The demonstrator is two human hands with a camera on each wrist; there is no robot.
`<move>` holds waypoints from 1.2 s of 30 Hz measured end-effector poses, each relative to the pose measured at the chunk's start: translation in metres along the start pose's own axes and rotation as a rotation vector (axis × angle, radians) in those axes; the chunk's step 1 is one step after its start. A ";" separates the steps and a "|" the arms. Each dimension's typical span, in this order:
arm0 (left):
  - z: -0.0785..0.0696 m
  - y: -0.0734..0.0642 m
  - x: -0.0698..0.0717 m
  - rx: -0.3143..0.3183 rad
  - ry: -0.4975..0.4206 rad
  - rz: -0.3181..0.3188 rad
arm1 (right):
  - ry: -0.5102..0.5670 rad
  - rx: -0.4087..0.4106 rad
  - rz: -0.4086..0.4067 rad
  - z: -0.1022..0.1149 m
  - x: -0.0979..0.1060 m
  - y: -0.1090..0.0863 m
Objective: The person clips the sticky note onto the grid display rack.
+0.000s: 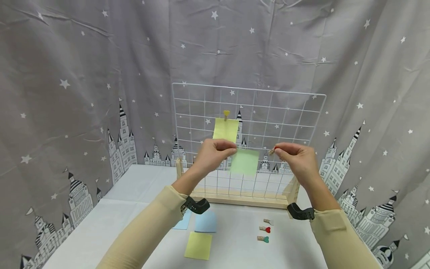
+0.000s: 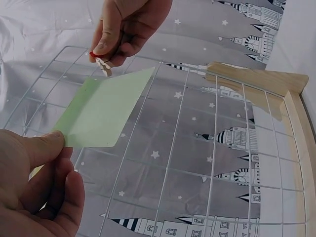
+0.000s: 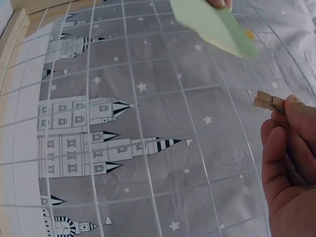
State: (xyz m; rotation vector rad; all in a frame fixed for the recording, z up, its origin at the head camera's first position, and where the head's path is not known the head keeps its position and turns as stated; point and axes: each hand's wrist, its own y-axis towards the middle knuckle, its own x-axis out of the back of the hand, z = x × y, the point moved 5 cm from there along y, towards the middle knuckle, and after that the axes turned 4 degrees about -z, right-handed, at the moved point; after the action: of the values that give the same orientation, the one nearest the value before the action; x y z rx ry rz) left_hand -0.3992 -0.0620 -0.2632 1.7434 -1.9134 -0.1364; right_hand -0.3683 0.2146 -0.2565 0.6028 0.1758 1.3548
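Note:
My left hand pinches a pale green sticky note by its left edge, between thumb and fingers, in front of a white wire grid. To the right, my right hand pinches a small wooden clothespin with a red end. In the right wrist view its wooden tip points away from the fingertips, apart from the note. A yellow sticky note hangs on the grid above my left hand, under a clothespin with a yellow heart.
The grid stands in a wooden base on a white table. In front lie blue notes, another yellow note, and clothespins with white, red and green ends. A grey starry curtain hangs behind.

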 end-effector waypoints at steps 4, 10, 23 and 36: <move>-0.006 0.008 -0.005 -0.019 0.010 -0.017 | 0.011 0.011 -0.020 0.006 -0.001 0.004; -0.012 0.018 -0.011 -0.025 0.037 -0.045 | 0.137 0.034 -0.055 0.015 -0.003 0.012; -0.031 0.034 -0.014 -0.058 0.058 -0.091 | 0.201 0.091 -0.065 0.035 -0.013 0.031; -0.040 0.051 -0.022 -0.031 0.067 -0.135 | 0.194 0.066 -0.092 0.038 -0.022 0.047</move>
State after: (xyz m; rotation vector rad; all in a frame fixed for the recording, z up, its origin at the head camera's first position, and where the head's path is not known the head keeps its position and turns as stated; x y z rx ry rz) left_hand -0.4259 -0.0223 -0.2146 1.8332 -1.7373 -0.1545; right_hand -0.3967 0.1864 -0.2054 0.5115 0.4025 1.3217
